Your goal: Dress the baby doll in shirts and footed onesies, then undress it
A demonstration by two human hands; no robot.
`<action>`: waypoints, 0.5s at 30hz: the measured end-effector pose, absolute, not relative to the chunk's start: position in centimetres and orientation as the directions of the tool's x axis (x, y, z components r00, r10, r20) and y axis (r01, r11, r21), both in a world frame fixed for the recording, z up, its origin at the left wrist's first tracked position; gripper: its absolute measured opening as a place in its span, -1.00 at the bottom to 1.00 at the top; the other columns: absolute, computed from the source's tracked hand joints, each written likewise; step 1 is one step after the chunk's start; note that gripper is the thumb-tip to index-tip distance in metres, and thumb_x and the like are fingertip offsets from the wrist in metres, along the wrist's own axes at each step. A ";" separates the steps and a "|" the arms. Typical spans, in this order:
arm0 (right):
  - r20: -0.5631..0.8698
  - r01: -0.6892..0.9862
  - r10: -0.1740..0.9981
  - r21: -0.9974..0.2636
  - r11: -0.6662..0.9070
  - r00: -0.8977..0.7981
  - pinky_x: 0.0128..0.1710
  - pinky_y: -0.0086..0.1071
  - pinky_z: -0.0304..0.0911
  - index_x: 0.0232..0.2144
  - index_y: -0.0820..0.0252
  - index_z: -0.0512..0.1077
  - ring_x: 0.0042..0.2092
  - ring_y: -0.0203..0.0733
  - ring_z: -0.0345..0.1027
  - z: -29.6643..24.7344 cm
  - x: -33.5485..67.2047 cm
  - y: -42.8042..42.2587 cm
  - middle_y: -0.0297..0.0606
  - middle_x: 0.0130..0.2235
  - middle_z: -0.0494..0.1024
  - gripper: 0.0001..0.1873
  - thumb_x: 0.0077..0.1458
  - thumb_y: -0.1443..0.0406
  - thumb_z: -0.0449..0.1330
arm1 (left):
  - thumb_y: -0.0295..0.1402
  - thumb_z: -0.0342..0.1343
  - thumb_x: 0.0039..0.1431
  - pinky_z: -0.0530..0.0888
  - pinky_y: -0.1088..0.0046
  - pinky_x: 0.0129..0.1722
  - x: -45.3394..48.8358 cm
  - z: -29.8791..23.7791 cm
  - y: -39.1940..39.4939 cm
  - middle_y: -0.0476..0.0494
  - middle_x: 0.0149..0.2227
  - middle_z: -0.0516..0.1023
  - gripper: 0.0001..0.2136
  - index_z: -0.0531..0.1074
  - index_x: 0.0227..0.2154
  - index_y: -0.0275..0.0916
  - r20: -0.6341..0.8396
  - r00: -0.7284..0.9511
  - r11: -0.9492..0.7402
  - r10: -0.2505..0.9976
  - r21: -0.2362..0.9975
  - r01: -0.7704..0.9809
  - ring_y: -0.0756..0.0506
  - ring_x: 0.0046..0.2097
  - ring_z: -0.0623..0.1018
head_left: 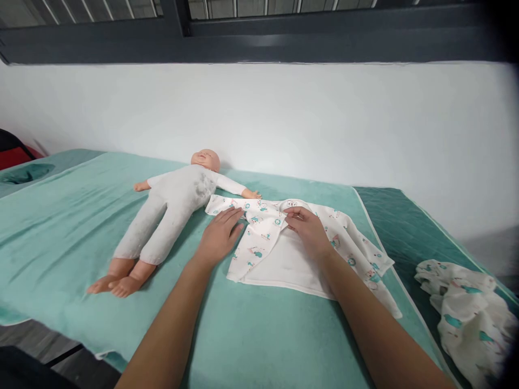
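A white baby shirt (259,251) with a teal and orange print lies spread on the bed, its front partly unfastened and the plain inside of the back showing. My left hand (220,233) rests flat on the shirt near the left sleeve, fingers stretched out. With thumb and fingertips drawn together, my right hand (307,229) pinches the front edge just below the collar. Left of the shirt, a baby doll (178,186) lies on its back, its white cloth body scuffed grey at the chest. One doll hand touches or nearly touches the shirt's top edge.
A teal sheet (259,329) covers the bed, with a darker green cover (383,216) at the right. More printed white cloth (466,308) lies crumpled there. A white wall (259,119) stands behind, below a dark window frame (324,40). Something red and black (14,151) sits far left.
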State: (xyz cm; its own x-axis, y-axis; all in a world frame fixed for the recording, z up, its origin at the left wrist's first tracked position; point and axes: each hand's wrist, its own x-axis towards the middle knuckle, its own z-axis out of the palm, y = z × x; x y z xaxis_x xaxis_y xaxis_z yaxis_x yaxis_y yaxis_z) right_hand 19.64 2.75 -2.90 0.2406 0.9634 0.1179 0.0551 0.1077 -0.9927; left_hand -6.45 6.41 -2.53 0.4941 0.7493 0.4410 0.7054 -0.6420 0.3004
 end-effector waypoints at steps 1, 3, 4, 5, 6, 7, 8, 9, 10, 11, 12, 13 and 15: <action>0.137 0.048 0.959 -0.990 0.129 0.249 -0.24 -0.35 0.32 -0.22 0.15 0.50 -0.27 -0.26 0.35 -2.9 19.7 2.7 -0.32 -0.26 0.46 -0.72 -0.06 0.26 0.23 | -0.22 -0.13 0.35 0.26 0.17 0.26 -6.4 -2.6 6.4 -0.10 0.19 0.44 -0.62 0.36 0.15 -0.11 0.405 0.503 -0.633 0.763 0.312 0.708 -0.15 0.25 0.34; 0.167 0.038 0.948 -0.986 0.163 0.269 -0.23 -0.35 0.30 -0.21 0.15 0.50 -0.25 -0.24 0.36 -2.9 19.8 2.8 -0.29 -0.23 0.47 -0.70 -0.08 0.26 0.24 | -0.19 -0.14 0.36 0.29 0.17 0.23 -6.3 -2.6 6.4 -0.10 0.12 0.50 -0.64 0.42 0.09 -0.09 0.366 0.503 -0.614 0.783 0.326 0.719 -0.15 0.19 0.40; 0.172 0.048 0.946 -0.985 0.165 0.275 -0.22 -0.34 0.29 -0.21 0.15 0.50 -0.23 -0.22 0.36 -2.8 19.8 2.8 -0.28 -0.21 0.48 -0.69 -0.09 0.26 0.24 | -0.19 -0.14 0.36 0.30 0.18 0.21 -6.3 -2.6 6.4 -0.10 0.09 0.52 -0.65 0.45 0.05 -0.09 0.363 0.500 -0.610 0.786 0.325 0.722 -0.15 0.17 0.42; 0.169 0.069 0.946 -0.985 0.156 0.277 -0.21 -0.33 0.28 -0.22 0.15 0.50 -0.21 -0.21 0.37 -2.8 19.8 2.8 -0.27 -0.20 0.48 -0.69 -0.10 0.26 0.25 | -0.19 -0.13 0.36 0.31 0.18 0.19 -6.3 -2.7 6.5 -0.11 0.08 0.52 -0.66 0.48 0.01 -0.08 0.371 0.498 -0.611 0.784 0.318 0.725 -0.16 0.15 0.42; 0.158 0.098 0.948 -0.986 0.136 0.277 -0.21 -0.33 0.28 -0.22 0.15 0.49 -0.21 -0.20 0.37 -2.8 19.7 2.8 -0.26 -0.20 0.49 -0.68 -0.11 0.25 0.25 | -0.19 -0.11 0.35 0.32 0.17 0.18 -6.4 -2.7 6.5 -0.11 0.07 0.51 -0.67 0.49 -0.01 -0.08 0.384 0.494 -0.612 0.780 0.307 0.729 -0.16 0.14 0.42; 0.142 0.131 0.953 -0.985 0.110 0.269 -0.21 -0.33 0.28 -0.23 0.15 0.49 -0.22 -0.20 0.37 -2.7 19.6 2.8 -0.27 -0.19 0.49 -0.68 -0.12 0.25 0.25 | -0.19 -0.10 0.34 0.33 0.17 0.16 -6.4 -2.7 6.5 -0.12 0.06 0.50 -0.68 0.50 -0.03 -0.07 0.401 0.487 -0.613 0.776 0.294 0.733 -0.17 0.13 0.41; 0.126 0.166 0.958 -0.982 0.084 0.258 -0.22 -0.33 0.27 -0.23 0.15 0.49 -0.24 -0.21 0.37 -2.7 19.6 2.8 -0.27 -0.18 0.48 -0.68 -0.12 0.24 0.25 | -0.20 -0.08 0.33 0.34 0.17 0.13 -6.4 -2.6 6.5 -0.14 0.05 0.50 -0.69 0.51 -0.05 -0.07 0.416 0.481 -0.613 0.772 0.284 0.737 -0.18 0.11 0.41; 0.115 0.206 0.962 -0.976 0.064 0.247 -0.23 -0.33 0.27 -0.22 0.15 0.49 -0.26 -0.23 0.37 -2.7 19.5 2.7 -0.28 -0.18 0.48 -0.68 -0.11 0.24 0.24 | -0.20 -0.07 0.33 0.36 0.17 0.10 -6.4 -2.5 6.5 -0.14 0.02 0.50 -0.71 0.52 -0.06 -0.07 0.430 0.475 -0.613 0.768 0.279 0.739 -0.18 0.08 0.42; 0.120 0.255 0.963 -0.965 0.056 0.243 -0.23 -0.33 0.27 -0.22 0.14 0.48 -0.28 -0.24 0.36 -2.7 19.4 2.7 -0.28 -0.18 0.48 -0.69 -0.10 0.25 0.23 | -0.21 -0.06 0.32 0.37 0.18 0.07 -6.4 -2.4 6.4 -0.15 -0.02 0.50 -0.72 0.53 -0.09 -0.08 0.441 0.470 -0.615 0.764 0.279 0.738 -0.18 0.05 0.43; 0.146 0.318 0.960 -0.946 0.064 0.241 -0.23 -0.33 0.27 -0.21 0.14 0.48 -0.28 -0.24 0.35 -2.7 19.4 2.7 -0.28 -0.17 0.48 -0.69 -0.09 0.26 0.21 | -0.22 -0.06 0.33 0.38 0.19 0.05 -6.3 -2.2 6.2 -0.15 -0.06 0.51 -0.72 0.54 -0.13 -0.10 0.454 0.460 -0.615 0.763 0.289 0.734 -0.17 0.01 0.44; 0.189 0.392 0.952 -0.916 0.083 0.239 -0.21 -0.32 0.27 -0.21 0.13 0.48 -0.29 -0.24 0.34 -2.7 19.4 2.6 -0.28 -0.17 0.48 -0.70 -0.07 0.28 0.19 | -0.22 -0.07 0.33 0.39 0.21 0.02 -6.2 -2.0 5.9 -0.15 -0.11 0.51 -0.73 0.54 -0.17 -0.13 0.465 0.444 -0.610 0.766 0.310 0.729 -0.16 -0.03 0.45; 0.242 0.470 0.941 -0.876 0.109 0.234 -0.19 -0.31 0.27 -0.20 0.13 0.48 -0.29 -0.24 0.32 -2.8 19.5 2.6 -0.28 -0.17 0.48 -0.70 -0.06 0.30 0.17 | -0.23 -0.08 0.34 0.40 0.23 -0.01 -6.1 -1.7 5.4 -0.15 -0.15 0.52 -0.73 0.53 -0.21 -0.15 0.473 0.423 -0.603 0.772 0.339 0.722 -0.14 -0.07 0.46; 0.335 0.600 0.919 -0.786 0.149 0.209 -0.14 -0.29 0.26 -0.20 0.13 0.48 -0.29 -0.24 0.31 -3.0 19.7 2.5 -0.27 -0.16 0.47 -0.71 -0.03 0.33 0.13 | -0.24 -0.08 0.35 0.41 0.27 -0.08 -5.9 -1.4 3.8 -0.14 -0.22 0.51 -0.74 0.50 -0.27 -0.17 0.472 0.392 -0.588 0.790 0.401 0.702 -0.12 -0.13 0.47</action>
State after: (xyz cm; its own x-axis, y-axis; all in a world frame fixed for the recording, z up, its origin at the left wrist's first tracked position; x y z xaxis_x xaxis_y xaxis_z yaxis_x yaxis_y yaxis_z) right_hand 19.67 2.52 -3.03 0.2093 0.9188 0.3348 0.6004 0.1495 -0.7856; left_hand -5.92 3.75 -1.41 0.3919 0.7896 0.4721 0.7024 -0.5882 0.4008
